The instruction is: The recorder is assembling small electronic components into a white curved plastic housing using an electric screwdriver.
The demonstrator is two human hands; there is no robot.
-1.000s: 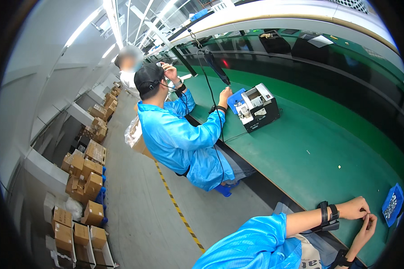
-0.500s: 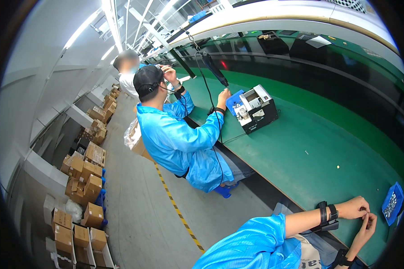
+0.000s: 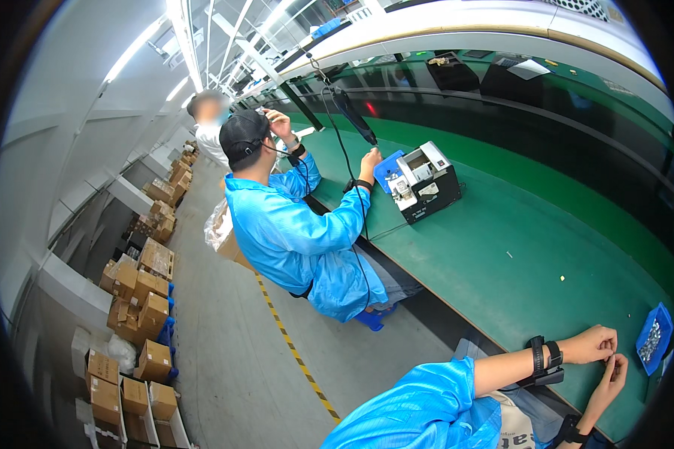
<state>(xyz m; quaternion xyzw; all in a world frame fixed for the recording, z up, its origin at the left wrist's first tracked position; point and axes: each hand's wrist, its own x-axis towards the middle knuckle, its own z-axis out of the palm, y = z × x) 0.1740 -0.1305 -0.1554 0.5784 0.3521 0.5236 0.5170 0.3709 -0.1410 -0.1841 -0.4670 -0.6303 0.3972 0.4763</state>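
My left hand (image 3: 590,345) and my right hand (image 3: 612,379) are close together above the green bench at the lower right. The fingers of each are bent into a pinch, with the fingertips almost meeting. Whatever lies between them is too small to make out. Just right of my hands, a blue bin (image 3: 654,339) holds many small shiny metal parts. Black bands (image 3: 545,355) circle my left wrist, and another band is on my right wrist.
A co-worker in a blue jacket (image 3: 292,232) sits farther along the bench (image 3: 494,277), one hand at a hanging electric screwdriver (image 3: 354,117). Near that person stands a black-and-white screw feeder (image 3: 434,191) beside a blue tray (image 3: 387,170). Cardboard boxes (image 3: 153,314) line the aisle.
The view has shifted very slightly. My two hands stay pinched together in nearly the same place, with only small finger movement. The co-worker's pose is nearly unchanged.
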